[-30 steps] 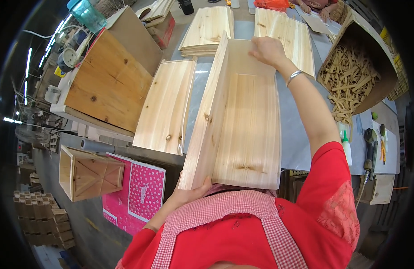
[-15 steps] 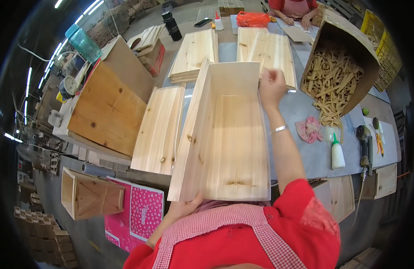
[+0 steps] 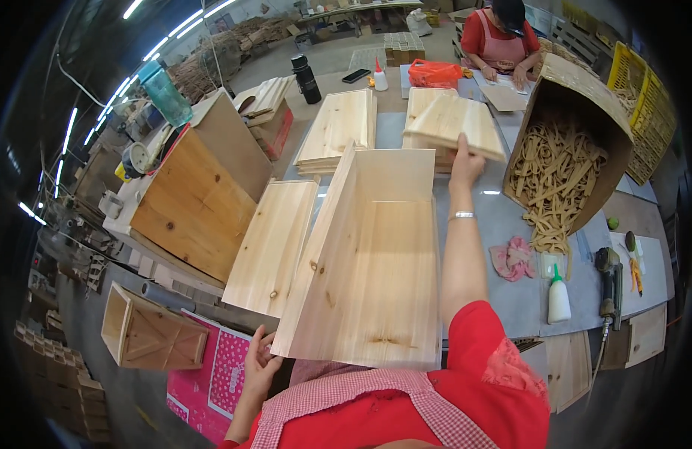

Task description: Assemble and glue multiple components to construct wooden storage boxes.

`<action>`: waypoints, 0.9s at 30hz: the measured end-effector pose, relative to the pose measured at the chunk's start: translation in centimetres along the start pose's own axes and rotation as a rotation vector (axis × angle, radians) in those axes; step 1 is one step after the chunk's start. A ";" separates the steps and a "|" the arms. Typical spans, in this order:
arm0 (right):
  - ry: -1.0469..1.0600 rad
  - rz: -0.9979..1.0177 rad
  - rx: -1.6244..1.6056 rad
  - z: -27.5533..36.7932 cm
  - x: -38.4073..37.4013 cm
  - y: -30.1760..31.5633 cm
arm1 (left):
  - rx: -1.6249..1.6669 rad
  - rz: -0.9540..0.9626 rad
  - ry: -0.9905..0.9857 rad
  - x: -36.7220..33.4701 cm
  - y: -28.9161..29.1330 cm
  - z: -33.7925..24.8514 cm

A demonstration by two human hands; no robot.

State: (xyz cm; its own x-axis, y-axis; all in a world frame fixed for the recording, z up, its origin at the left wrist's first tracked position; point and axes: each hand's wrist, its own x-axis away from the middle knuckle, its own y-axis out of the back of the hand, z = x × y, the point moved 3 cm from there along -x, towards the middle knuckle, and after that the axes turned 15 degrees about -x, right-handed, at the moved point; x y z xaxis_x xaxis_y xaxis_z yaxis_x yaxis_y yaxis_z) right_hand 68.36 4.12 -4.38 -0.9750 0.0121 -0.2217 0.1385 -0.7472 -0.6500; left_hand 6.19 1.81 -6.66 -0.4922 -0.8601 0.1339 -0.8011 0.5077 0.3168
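A pale wooden box (image 3: 394,277), made up of a bottom, a left wall and a far end piece, lies lengthwise before me. My right hand (image 3: 465,166) reaches past its far right corner and grips the near edge of a thin wooden board (image 3: 458,121). That board is tilted, partly over the stack of boards (image 3: 430,101) beneath it. By the box's near left corner is my left hand (image 3: 260,365), fingers apart and loosely bent. Whether its fingertips touch the corner I cannot tell.
More boards (image 3: 338,127) are stacked beyond the box, and another panel (image 3: 271,247) lies left. On the right are a carton of wood-coloured strips (image 3: 559,179), a pink cloth (image 3: 513,259), a glue bottle (image 3: 558,299) and a power tool (image 3: 608,280). A co-worker (image 3: 503,45) sits at far right.
My right hand has moved from the box's far right corner onto a board and tilted it up. My left hand has come out from under the near left corner. The view has shifted.
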 end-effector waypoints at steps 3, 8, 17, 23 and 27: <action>-0.093 -0.068 -0.199 3.9 -2.6 -5.3 | -0.059 -0.033 -0.027 -1.2 0.4 -1.4; 0.127 -0.038 0.353 10.7 -0.4 -10.1 | -0.012 -0.043 -0.155 -7.3 0.4 -5.9; 0.350 0.226 -0.202 22.5 13.7 3.2 | -0.157 0.253 -0.342 -23.3 -5.9 -19.3; 0.242 0.088 0.247 27.8 23.8 15.1 | -0.466 0.350 -0.355 -34.1 -13.6 -23.7; 0.190 0.155 0.599 28.9 27.3 19.4 | -0.589 0.399 -0.259 -37.6 -18.1 -24.2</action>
State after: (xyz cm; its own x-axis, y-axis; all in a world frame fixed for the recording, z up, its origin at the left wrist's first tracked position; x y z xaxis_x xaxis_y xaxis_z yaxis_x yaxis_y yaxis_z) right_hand 39.40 -29.26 -2.08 -0.8961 -0.0492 -0.4410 0.1008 -0.9904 -0.0945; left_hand 47.43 23.75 5.28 -0.8295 -0.5403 0.1417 -0.2666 0.6059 0.7495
